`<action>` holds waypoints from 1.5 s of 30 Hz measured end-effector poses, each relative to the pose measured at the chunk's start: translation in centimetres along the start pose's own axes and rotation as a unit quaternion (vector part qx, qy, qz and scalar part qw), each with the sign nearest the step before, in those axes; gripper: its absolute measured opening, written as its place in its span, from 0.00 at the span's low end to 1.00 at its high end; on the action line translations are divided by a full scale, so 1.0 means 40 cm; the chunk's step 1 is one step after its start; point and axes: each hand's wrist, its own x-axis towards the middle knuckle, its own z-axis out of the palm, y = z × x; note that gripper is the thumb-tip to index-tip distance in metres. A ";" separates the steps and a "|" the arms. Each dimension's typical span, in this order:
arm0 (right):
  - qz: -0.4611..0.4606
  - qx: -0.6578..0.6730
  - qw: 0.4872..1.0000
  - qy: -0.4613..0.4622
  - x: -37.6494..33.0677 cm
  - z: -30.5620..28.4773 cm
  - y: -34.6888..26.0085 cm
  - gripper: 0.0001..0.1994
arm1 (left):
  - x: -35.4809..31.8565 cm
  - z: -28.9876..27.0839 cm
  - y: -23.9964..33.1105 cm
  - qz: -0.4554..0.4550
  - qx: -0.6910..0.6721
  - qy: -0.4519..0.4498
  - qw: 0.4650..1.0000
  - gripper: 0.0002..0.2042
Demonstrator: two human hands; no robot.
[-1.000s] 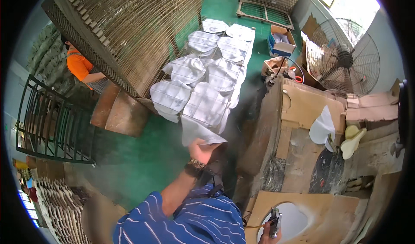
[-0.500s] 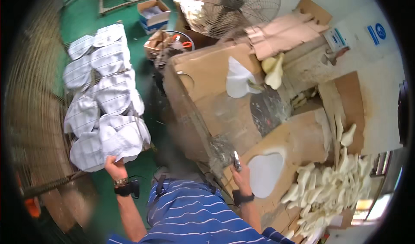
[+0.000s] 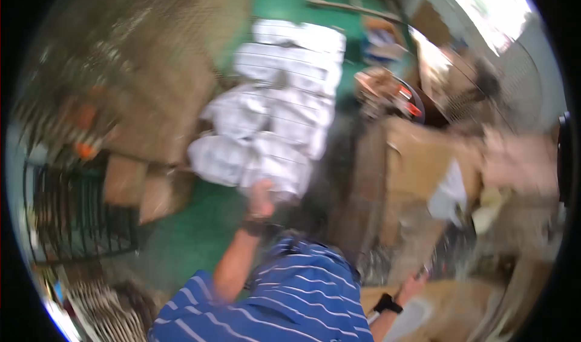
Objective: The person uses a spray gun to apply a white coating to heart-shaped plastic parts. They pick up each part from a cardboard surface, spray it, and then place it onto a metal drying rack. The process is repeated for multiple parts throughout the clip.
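The stack of white sheets lies spread over the green floor, a pale heap of overlapping flat pieces with faint lines across them, running from just ahead of the person up and away toward the top of the view; its long axis points roughly away from the body, leaning a little to the right at the far end. The left hand is at the near end of that heap, raised on an outstretched forearm with a dark band at the wrist, and it meets the nearest white piece at its lower edge. The frame is smeared by motion, so although the fingers seem curled onto that edge, I cannot tell whether they grip it or only rest against it. The right hand sits well apart, low and to the right, also with a dark wristband, close over a pale rounded piece on a brown cardboard surface; whether it is open or closed I cannot tell either. So the left hand is much the nearer to the sheets, which lie ahead of it and slightly to its right. Between the two hands is the blue striped shirt. To the right stand cardboard boxes; to the left, a dark wire rack and a large woven screen.
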 end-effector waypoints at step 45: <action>0.126 -0.132 0.968 -0.174 0.222 0.260 0.205 0.42 | 0.015 0.245 0.023 0.405 0.278 -0.119 0.863 0.06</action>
